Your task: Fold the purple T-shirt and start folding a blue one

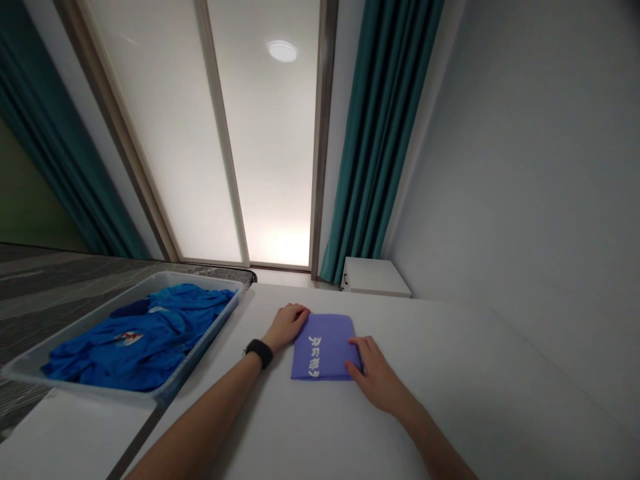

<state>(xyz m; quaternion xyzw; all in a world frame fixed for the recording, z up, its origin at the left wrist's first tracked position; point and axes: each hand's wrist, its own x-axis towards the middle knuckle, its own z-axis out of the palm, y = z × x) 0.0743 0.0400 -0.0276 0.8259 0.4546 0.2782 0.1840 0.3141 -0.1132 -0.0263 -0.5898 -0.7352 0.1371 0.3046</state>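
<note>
A flat, folded piece of purple cloth (331,350) with white lettering along its left side lies on the white table in front of me. My left hand (287,326), a black watch on its wrist, is closed on the cloth's far left corner, and its fingertips are partly hidden. At the right edge, my right hand (373,375) holds the cloth with its thumb and fingers, which rest on the purple surface. The cloth sits squarely between both hands, its near edge straight.
A translucent plastic bin (173,399) holding crumpled blue clothes (135,347) stands at the left. The white table (310,433) runs along a grey wall (525,167). Past its far edge are a small white cabinet (375,275), teal curtains (383,133) and frosted sliding doors (270,153).
</note>
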